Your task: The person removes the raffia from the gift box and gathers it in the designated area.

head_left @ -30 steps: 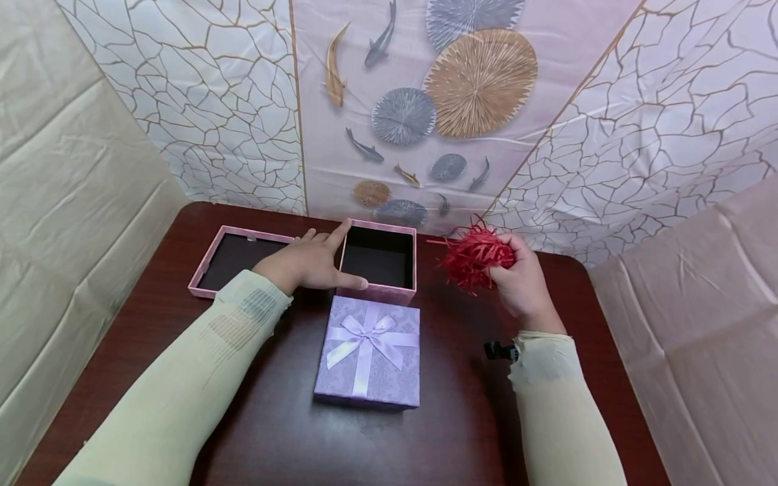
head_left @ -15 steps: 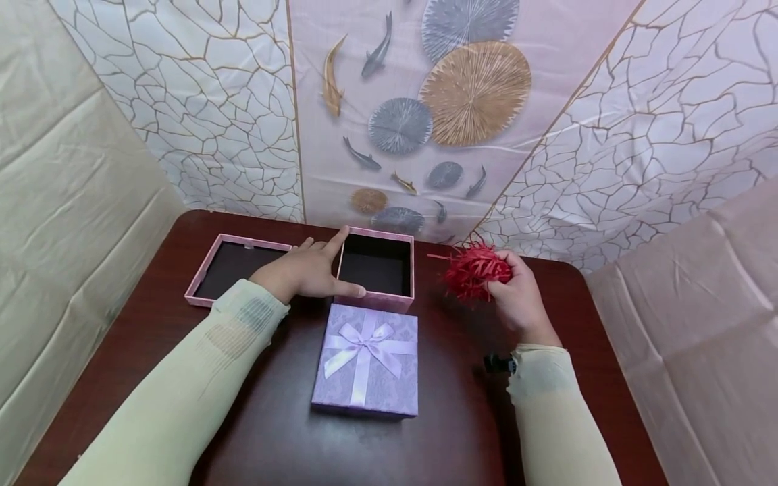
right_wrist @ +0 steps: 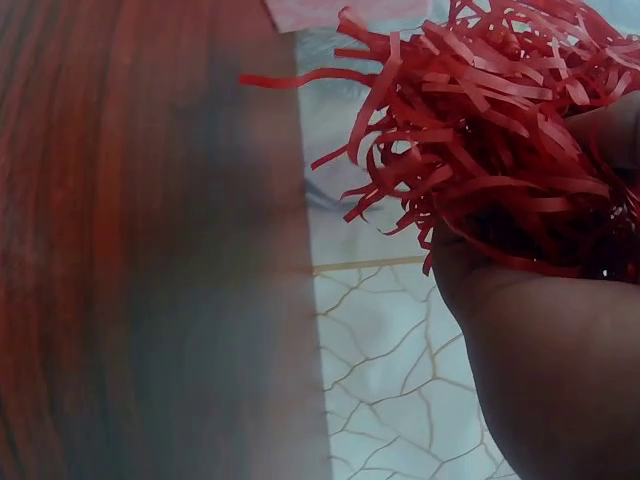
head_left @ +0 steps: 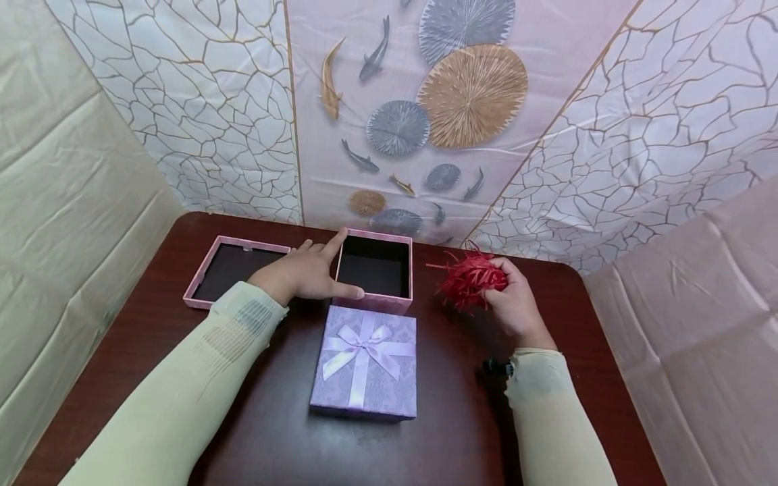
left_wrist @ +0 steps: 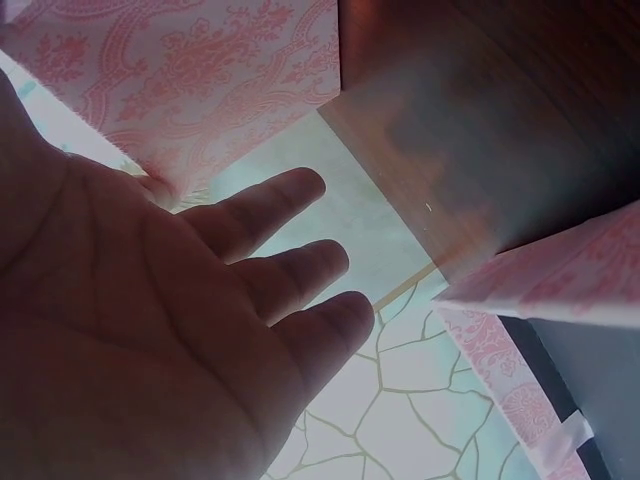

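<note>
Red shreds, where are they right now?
In the head view, the red shreds are right of centre, gripped in the right hand, to the right of the open pink box. The right wrist view shows them at upper right.

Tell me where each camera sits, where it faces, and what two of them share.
Head: worn on the head, facing forward and down at the table; left hand, right hand and sleeves show.
Left wrist: worn there, facing the pink box and shallow pink lid; part of the left hand shows.
Right wrist: worn there, facing the red shredded paper and table edge; part of the right hand shows.
Head and right wrist share the red shredded paper.
</note>
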A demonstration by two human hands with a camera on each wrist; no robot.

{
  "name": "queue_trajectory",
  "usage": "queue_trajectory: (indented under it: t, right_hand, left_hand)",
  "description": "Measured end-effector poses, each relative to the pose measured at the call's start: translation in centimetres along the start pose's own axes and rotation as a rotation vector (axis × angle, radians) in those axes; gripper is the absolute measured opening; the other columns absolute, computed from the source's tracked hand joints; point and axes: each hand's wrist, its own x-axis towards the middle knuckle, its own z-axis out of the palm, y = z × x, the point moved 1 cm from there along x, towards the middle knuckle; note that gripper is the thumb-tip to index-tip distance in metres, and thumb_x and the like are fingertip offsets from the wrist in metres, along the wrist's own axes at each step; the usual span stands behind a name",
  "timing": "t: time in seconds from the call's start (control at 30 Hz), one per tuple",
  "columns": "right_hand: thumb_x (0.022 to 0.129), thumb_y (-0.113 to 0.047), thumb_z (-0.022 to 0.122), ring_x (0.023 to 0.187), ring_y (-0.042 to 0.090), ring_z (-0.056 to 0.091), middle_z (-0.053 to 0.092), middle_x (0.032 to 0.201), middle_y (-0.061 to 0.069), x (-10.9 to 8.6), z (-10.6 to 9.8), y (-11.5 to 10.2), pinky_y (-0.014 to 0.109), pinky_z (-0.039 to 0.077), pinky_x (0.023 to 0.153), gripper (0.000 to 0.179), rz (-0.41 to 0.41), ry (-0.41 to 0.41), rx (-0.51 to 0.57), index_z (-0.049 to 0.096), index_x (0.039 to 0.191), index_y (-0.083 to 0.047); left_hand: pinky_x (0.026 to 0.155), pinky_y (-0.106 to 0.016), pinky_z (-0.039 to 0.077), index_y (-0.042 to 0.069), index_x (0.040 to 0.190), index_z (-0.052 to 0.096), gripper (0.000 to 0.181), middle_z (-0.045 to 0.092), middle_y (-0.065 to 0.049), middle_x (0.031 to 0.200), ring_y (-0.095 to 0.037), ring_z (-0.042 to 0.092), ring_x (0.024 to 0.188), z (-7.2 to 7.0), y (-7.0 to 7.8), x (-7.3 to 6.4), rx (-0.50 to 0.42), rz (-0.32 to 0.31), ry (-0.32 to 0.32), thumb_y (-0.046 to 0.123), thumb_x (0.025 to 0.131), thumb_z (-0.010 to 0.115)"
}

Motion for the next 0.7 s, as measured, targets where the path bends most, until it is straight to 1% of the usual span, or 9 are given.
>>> queue_trajectory:
  t: [0.17, 0.37, 0.47, 0.6, 0.7]
  right_hand:
    - [0.093, 0.018, 0.062, 0.077, 0.008, 0.064, 0.069, 0.100, -0.004, 0.2, -0.4, 1.0, 0.023, 0.056, 0.060, 0.039, 0.012, -0.022, -0.029, 0.060, 0.122, -0.008]
    - [0.096, 0.016, 0.064, 0.084, 0.010, 0.065, 0.067, 0.113, -0.002, 0.2, -0.7, 2.1, 0.024, 0.058, 0.065, 0.042, 0.040, -0.040, -0.060, 0.059, 0.131, -0.007]
    - [0.096, 0.014, 0.065, 0.089, 0.011, 0.066, 0.066, 0.119, 0.000, 0.2, -0.9, 2.6, 0.024, 0.059, 0.067, 0.046, 0.054, -0.047, -0.077, 0.058, 0.134, -0.010]
    - [0.096, 0.014, 0.066, 0.093, 0.009, 0.066, 0.064, 0.126, 0.002, 0.3, -1.0, 3.3, 0.022, 0.060, 0.069, 0.049, 0.063, -0.052, -0.096, 0.058, 0.137, -0.013]
    - [0.096, 0.013, 0.066, 0.098, 0.008, 0.065, 0.064, 0.127, 0.001, 0.3, -1.0, 3.7, 0.020, 0.059, 0.073, 0.049, 0.052, -0.056, -0.110, 0.058, 0.139, -0.010]
  left_hand:
    - [0.137, -0.075, 0.016, 0.033, 0.181, -0.013, 0.142, 0.024, -0.024, 0.186, -0.056, 0.013, 0.172, 0.0, 0.0, 0.1, 0.003, 0.003, -0.001, 0.096, 0.083, 0.069]
    - [0.137, -0.074, 0.019, 0.032, 0.181, -0.013, 0.144, 0.025, -0.024, 0.186, -0.054, 0.014, 0.173, 0.1, -0.2, 0.0, 0.008, 0.016, -0.001, 0.099, 0.081, 0.067]
    - [0.137, -0.075, 0.019, 0.032, 0.181, -0.012, 0.144, 0.025, -0.025, 0.185, -0.054, 0.014, 0.173, 0.1, -0.2, 0.0, 0.004, 0.012, 0.000, 0.099, 0.081, 0.068]
    - [0.137, -0.075, 0.018, 0.032, 0.181, -0.013, 0.143, 0.026, -0.025, 0.185, -0.054, 0.014, 0.173, 0.0, -0.1, 0.0, 0.000, 0.008, -0.002, 0.097, 0.082, 0.068]
    - [0.137, -0.075, 0.017, 0.034, 0.180, -0.014, 0.143, 0.026, -0.025, 0.185, -0.054, 0.013, 0.173, 0.1, -0.2, 0.0, -0.008, 0.003, -0.002, 0.097, 0.082, 0.069]
